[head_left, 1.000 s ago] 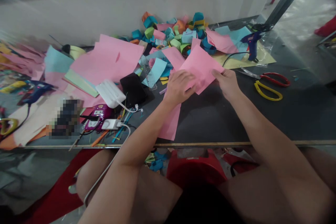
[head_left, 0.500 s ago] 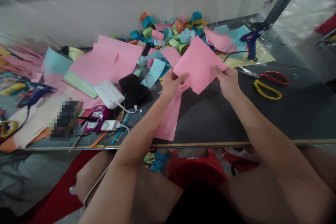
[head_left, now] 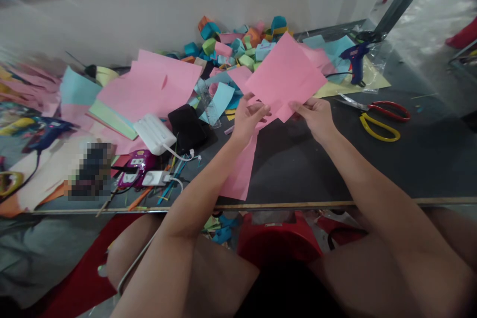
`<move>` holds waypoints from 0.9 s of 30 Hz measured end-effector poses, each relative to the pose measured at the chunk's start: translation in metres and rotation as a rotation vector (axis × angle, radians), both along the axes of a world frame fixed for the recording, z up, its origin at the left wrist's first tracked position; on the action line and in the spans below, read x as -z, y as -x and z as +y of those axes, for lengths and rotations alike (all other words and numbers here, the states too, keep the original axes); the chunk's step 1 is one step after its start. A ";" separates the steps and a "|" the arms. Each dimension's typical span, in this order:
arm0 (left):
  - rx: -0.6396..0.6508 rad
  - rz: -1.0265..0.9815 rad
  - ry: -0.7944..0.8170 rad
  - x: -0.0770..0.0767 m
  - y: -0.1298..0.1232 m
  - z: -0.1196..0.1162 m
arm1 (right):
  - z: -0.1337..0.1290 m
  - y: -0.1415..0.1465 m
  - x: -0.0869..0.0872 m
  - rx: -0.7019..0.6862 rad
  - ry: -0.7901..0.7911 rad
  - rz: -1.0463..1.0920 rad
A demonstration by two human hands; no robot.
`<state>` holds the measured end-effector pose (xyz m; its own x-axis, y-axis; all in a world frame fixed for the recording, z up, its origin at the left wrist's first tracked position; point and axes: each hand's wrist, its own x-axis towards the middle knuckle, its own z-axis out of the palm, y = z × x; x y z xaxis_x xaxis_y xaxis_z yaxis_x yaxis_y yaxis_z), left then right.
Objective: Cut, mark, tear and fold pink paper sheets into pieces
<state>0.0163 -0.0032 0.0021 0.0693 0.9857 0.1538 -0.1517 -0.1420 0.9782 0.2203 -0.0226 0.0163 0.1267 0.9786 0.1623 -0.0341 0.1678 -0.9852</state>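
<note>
Above the table (head_left: 387, 171), the right hand (head_left: 317, 118) pinches squarish pink paper (head_left: 286, 72), left hand (head_left: 248, 120) splayed.

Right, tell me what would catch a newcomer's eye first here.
The big pink sheet in the middle, gripped near its lower corner by the right hand, with the left hand close by its left side. Beyond it, along the wall, a heap of coloured paper pieces. To the right, red-and-yellow-handled scissors on the dark table.

White power bank (head_left: 154, 133), red stool (head_left: 279, 239)
</note>
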 end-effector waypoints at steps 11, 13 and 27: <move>0.218 0.219 0.040 0.004 -0.012 -0.014 | -0.006 0.009 0.000 -0.026 -0.024 -0.031; 0.152 0.201 0.025 0.008 -0.012 -0.011 | -0.004 0.004 0.001 0.074 -0.078 -0.106; -0.071 0.840 -0.775 0.006 0.004 -0.012 | 0.000 -0.013 0.009 0.253 -0.652 -1.175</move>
